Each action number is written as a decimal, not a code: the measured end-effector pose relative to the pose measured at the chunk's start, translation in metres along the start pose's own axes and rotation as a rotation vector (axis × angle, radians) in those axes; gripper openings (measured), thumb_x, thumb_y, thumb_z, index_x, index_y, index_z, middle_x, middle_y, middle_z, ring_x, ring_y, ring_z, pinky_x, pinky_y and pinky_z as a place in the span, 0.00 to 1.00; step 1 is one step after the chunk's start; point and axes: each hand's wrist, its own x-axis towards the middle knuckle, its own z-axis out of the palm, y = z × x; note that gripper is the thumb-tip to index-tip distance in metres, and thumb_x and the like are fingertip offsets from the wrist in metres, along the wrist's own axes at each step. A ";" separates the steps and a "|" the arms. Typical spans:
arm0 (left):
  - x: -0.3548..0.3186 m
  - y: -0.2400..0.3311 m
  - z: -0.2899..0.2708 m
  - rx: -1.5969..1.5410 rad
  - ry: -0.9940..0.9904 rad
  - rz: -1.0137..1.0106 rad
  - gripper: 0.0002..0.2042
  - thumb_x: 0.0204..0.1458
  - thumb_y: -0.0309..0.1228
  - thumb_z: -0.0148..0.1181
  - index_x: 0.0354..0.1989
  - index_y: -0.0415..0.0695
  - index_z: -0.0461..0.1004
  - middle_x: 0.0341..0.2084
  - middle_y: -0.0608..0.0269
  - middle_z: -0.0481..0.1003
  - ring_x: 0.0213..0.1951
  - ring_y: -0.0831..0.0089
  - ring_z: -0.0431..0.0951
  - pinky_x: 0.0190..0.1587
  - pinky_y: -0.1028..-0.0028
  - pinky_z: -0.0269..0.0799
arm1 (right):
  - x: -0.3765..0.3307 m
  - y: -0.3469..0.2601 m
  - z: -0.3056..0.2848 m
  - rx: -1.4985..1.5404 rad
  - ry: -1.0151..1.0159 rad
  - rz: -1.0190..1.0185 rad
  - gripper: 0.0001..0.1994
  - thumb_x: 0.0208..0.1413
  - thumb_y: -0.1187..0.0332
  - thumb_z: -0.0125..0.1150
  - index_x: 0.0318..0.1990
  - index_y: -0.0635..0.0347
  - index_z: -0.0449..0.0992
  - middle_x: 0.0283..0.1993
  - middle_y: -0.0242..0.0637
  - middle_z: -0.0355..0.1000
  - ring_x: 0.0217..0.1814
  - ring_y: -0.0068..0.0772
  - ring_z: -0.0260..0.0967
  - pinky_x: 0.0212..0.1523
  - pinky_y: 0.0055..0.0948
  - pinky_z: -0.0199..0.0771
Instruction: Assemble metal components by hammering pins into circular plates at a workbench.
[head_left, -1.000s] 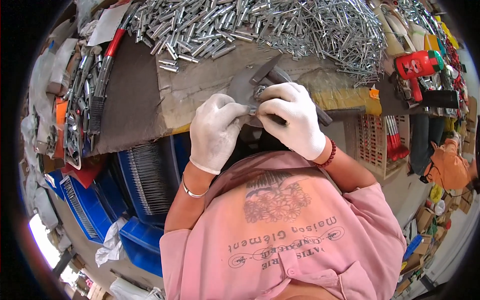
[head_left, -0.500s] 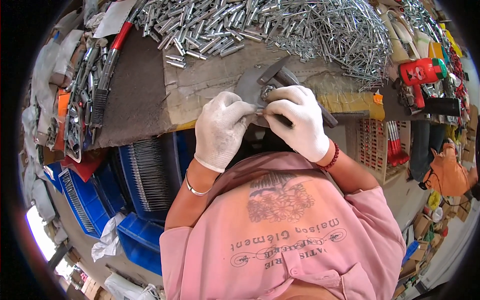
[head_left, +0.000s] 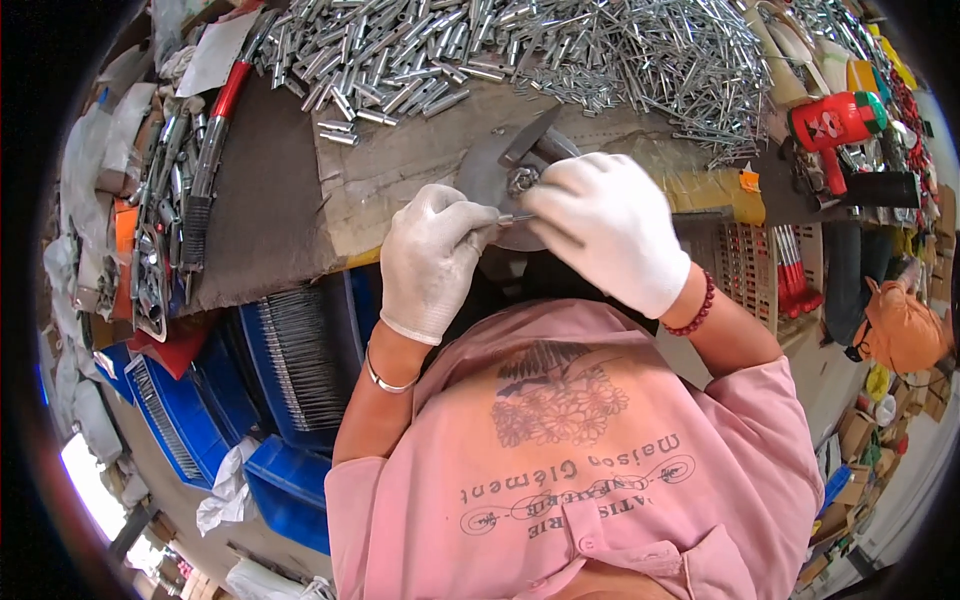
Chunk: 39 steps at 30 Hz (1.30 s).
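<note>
My left hand [head_left: 432, 262], in a white knit glove, pinches a small, slim silvery metal piece [head_left: 508, 219] between thumb and forefinger. At its other end, the curled fingers of my gloved right hand [head_left: 615, 230] close on it. The right hand is slightly blurred, and its fingers hide that end. Just beyond the hands lies a round grey metal plate [head_left: 478, 172] with a knobbly metal lump [head_left: 522, 180] on top. A hammer's head [head_left: 530, 136] rests across the plate; its handle runs under my right hand, mostly hidden.
Silvery metal tubes [head_left: 400, 65] and thin pins [head_left: 690, 80] heap along the far side of the bench [head_left: 260, 180]. Tools [head_left: 205, 170] lie at left. Blue bins [head_left: 290, 480] stand below. A red bottle [head_left: 835, 122] sits at right, above a crate [head_left: 750, 270]. Another person [head_left: 900, 320] is at far right.
My right hand has shifted right and turned, its back now more toward me and covering the hammer handle. The left hand has moved slightly left. More of the small metal piece shows between them.
</note>
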 end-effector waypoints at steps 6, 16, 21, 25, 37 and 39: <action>0.001 0.010 0.001 0.016 0.047 -0.024 0.08 0.46 0.22 0.78 0.34 0.46 0.86 0.30 0.59 0.78 0.32 0.57 0.81 0.35 0.62 0.76 | -0.027 0.030 -0.001 -0.125 0.041 0.342 0.18 0.55 0.71 0.69 0.54 0.56 0.82 0.44 0.42 0.78 0.48 0.50 0.78 0.49 0.45 0.78; 0.002 0.010 -0.002 0.023 0.012 0.013 0.08 0.48 0.22 0.78 0.35 0.43 0.84 0.30 0.57 0.77 0.32 0.59 0.81 0.35 0.64 0.75 | -0.048 -0.015 -0.028 0.182 0.160 0.246 0.26 0.56 0.81 0.68 0.64 0.56 0.81 0.43 0.45 0.76 0.37 0.47 0.78 0.40 0.37 0.80; 0.003 0.002 0.004 -0.030 0.040 0.019 0.09 0.47 0.21 0.78 0.35 0.42 0.84 0.30 0.58 0.78 0.32 0.59 0.80 0.35 0.64 0.76 | -0.047 -0.016 -0.023 0.040 -0.049 0.262 0.25 0.58 0.79 0.67 0.62 0.44 0.84 0.40 0.38 0.76 0.35 0.43 0.78 0.34 0.36 0.79; 0.000 0.005 0.003 -0.055 0.016 -0.036 0.09 0.47 0.21 0.78 0.35 0.42 0.84 0.30 0.57 0.78 0.32 0.59 0.80 0.35 0.64 0.76 | -0.048 -0.017 -0.024 0.093 0.140 0.198 0.28 0.59 0.78 0.64 0.67 0.41 0.80 0.34 0.38 0.70 0.30 0.43 0.74 0.31 0.38 0.76; 0.003 0.002 -0.005 -0.045 -0.006 -0.021 0.07 0.48 0.20 0.76 0.34 0.42 0.85 0.32 0.54 0.78 0.33 0.56 0.81 0.36 0.63 0.76 | -0.033 0.009 -0.009 0.245 0.101 0.288 0.25 0.57 0.77 0.69 0.64 0.55 0.81 0.44 0.47 0.75 0.43 0.51 0.77 0.44 0.40 0.79; 0.013 0.003 -0.008 -0.063 -0.072 -0.027 0.07 0.48 0.21 0.76 0.34 0.42 0.85 0.33 0.54 0.79 0.35 0.55 0.81 0.38 0.62 0.77 | -0.028 0.018 -0.013 0.132 0.070 0.298 0.23 0.56 0.75 0.69 0.61 0.55 0.82 0.44 0.46 0.75 0.45 0.51 0.77 0.45 0.42 0.79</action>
